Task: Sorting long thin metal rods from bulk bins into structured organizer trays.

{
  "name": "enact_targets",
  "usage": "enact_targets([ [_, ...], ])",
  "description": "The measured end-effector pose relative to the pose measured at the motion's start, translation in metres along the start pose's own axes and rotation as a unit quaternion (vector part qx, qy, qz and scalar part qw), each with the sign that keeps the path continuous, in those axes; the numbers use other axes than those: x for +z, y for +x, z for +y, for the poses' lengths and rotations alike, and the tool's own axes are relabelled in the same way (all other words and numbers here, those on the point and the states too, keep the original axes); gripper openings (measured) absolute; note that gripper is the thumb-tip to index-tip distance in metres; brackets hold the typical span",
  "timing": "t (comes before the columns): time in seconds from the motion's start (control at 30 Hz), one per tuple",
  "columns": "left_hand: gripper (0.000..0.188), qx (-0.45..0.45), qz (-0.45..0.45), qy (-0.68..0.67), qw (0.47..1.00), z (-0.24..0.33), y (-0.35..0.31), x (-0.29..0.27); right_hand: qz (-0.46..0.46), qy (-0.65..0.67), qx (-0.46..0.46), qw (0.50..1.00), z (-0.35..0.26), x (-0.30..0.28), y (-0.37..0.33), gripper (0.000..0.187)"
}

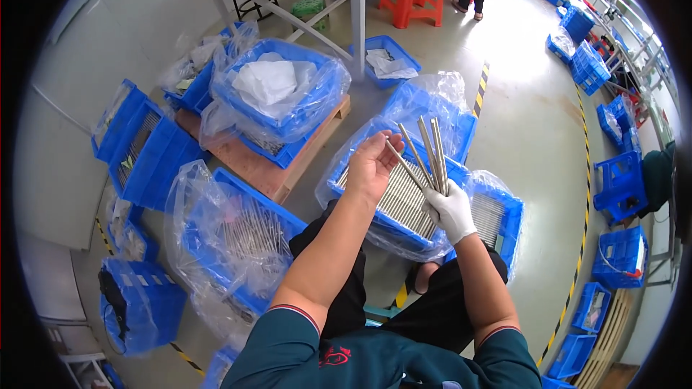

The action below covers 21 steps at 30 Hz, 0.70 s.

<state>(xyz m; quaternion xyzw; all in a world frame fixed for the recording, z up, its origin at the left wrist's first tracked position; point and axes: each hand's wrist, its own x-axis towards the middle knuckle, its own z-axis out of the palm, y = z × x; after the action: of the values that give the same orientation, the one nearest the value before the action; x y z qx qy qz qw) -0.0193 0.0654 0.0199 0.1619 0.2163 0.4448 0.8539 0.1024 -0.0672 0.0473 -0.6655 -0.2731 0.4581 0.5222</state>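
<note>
Head | L hand [371, 166]: fingers at rod [406, 166] tip, grip unclr | R hand [451, 212]: fingers gripping rods [439, 155] abv blue crate [457, 170]

pass: over aisle floor [537, 173], right | left: bagged rod crate [287, 221] | ahead: held rods [439, 155], table leg [357, 21]

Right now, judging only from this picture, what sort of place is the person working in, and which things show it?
Probably a factory workshop or parts-handling area: blue plastic crates hold many metal rods, a wooden pallet bears stacked crates, and black-and-yellow tape marks the floor.
</note>
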Motion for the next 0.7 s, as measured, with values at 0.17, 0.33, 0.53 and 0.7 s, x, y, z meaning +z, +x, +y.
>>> enact_targets([
  [0.17, 0.017, -0.038, -0.032, 0.054, 0.997, -0.015, -0.005, -0.001, 0.020, 0.005, 0.006, 1.000, -0.004, 0.003, -0.001, 0.016],
  [0.33, 0.018, -0.076, -0.049, 0.094, 0.991, -0.029, -0.017, 0.005, 0.036, 0.029, -0.009, 0.999, -0.003, 0.002, 0.005, 0.019],
  [0.53, 0.023, -0.079, -0.057, 0.108, 0.989, -0.029, -0.016, 0.002, 0.042, 0.020, -0.010, 0.999, -0.001, 0.001, 0.006, 0.020],
  [0.7, 0.022, -0.092, -0.066, 0.086, 0.990, -0.028, -0.015, 0.002, 0.045, 0.023, -0.007, 0.999, -0.001, 0.001, 0.006, 0.020],
])
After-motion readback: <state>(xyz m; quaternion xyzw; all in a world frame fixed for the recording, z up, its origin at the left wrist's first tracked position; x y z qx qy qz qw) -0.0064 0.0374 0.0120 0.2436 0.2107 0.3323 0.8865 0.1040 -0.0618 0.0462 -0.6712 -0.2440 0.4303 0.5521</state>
